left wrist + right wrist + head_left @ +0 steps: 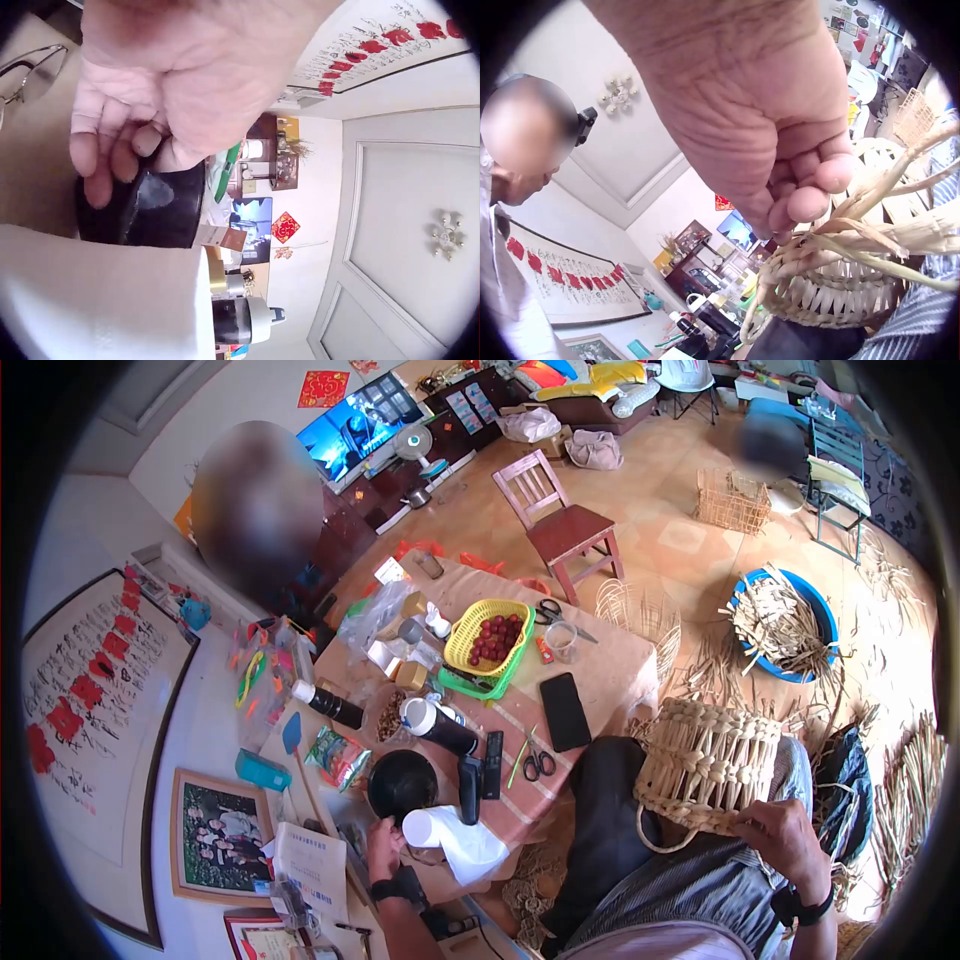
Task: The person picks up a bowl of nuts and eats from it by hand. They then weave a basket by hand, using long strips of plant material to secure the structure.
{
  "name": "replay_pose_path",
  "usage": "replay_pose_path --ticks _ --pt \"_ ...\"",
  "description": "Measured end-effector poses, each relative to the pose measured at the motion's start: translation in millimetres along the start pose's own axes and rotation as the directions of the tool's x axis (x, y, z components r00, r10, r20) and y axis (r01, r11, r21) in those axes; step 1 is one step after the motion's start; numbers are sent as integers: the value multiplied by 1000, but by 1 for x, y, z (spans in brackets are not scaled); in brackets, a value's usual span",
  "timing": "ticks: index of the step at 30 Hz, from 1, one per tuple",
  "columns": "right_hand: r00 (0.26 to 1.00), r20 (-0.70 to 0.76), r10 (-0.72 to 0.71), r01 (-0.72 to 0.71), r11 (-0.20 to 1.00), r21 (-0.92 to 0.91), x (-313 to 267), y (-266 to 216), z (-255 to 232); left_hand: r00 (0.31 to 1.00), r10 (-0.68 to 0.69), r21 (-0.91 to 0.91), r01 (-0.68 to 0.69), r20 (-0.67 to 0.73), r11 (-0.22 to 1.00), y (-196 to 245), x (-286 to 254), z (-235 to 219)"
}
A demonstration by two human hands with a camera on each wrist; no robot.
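In the head view a woven straw basket (710, 765) lies tilted on the person's lap, with a small loop handle at its rim. My right hand (790, 840) pinches the rim's edge; the right wrist view shows fingertips (810, 202) at the plaited rim (795, 259), where loose straw ends stick out. My left hand (385, 850) is at the table's near left, beside a black bowl (402, 782) and a white paper roll (425, 828). Seen from the left wrist, its loosely bent fingers (97, 187) overlap the dark side of the bowl (165, 210).
On the table (625, 670) are a yellow basket (470, 622) of red fruit, a phone (565, 712), scissors (540, 764), a remote (492, 765) and bottles. A red chair (575, 530) stands beyond it. A blue basin (825, 620) of straw sits on the floor at right.
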State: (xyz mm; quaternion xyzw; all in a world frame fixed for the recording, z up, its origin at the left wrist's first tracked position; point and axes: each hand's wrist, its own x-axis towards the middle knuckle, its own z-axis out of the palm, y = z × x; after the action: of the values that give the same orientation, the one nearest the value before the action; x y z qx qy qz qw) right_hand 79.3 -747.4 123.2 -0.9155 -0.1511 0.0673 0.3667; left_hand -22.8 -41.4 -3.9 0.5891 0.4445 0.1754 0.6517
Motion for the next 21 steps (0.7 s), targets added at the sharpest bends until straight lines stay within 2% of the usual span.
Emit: replay_pose_path --ticks 3,5,8,10,15,17,19,21 --pt "1000 -12 -16 16 999 40 2 -1 0 999 -30 12 30 23 999 3 -5 -1" --pt "1000 -1 22 -22 997 76 2 0 2 996 -88 -23 88 1 996 -2 3 -2" --pt "997 12 77 -78 994 80 2 0 0 995 -97 11 97 22 995 -11 5 -7" --pt "1000 22 6 -8 997 76 5 -3 -1 997 -80 68 78 24 995 -19 6 -13" --pt "999 8 -37 37 999 31 -1 19 -5 990 137 340 -119 -27 933 -33 12 -42" --pt "995 -76 -69 71 997 29 -2 25 -6 987 162 421 -152 13 894 0 -18 -19" --pt "997 -76 -21 25 999 45 -3 30 -12 970 240 388 -211 -29 897 4 -10 -32" --pt "998 -60 31 -29 999 31 -4 36 -17 880 443 568 -280 -170 774 19 -22 -17"
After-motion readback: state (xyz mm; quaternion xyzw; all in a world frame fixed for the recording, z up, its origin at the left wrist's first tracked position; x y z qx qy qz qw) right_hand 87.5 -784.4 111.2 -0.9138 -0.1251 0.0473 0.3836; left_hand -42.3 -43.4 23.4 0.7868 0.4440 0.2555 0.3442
